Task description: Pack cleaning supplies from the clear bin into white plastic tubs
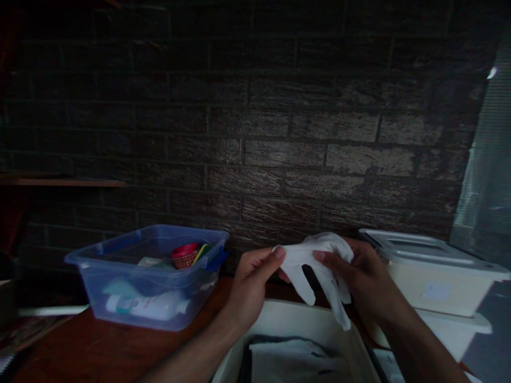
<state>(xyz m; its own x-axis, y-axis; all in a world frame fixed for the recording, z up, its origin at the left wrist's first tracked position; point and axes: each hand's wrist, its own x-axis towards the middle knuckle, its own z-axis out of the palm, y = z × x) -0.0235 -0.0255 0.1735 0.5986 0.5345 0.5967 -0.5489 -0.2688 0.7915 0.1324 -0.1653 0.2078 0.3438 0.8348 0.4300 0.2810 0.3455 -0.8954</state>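
1. the glove (324, 282) is white and held in the air, over the far end of the bin (289, 315); its cloth fingers hang down, limp, apart from the bin's contents.
2. the left grip (252, 284), a bare hand, is closed on the glove's left edge, thumb on top and pressing the fabric.
3. the right grip (365, 271), also bare, is closed on the glove's other side, thumb laid across its near face; most of the fingers are hidden behind the fabric.
4. the bin is off-white and open, between the forearms; inside lies a pale cloth (293, 361), cut off by the lower edge of the view.
5. to the left, well apart from the glove, a clear bluish tub (85, 290) stands on the brown desk (59, 348). through its wall a white bottle (162, 307) shows, lying on its side; a red basket (186, 258) sits near the right rim, just beside something yellow.
6. to the right, an upper box (451, 292), lidded and cream, is stacked on a lower box (449, 332); the right forearm partly hides both.
7. behind everything rises a dark brick wall (259, 133), with a shelf (64, 182) at left.
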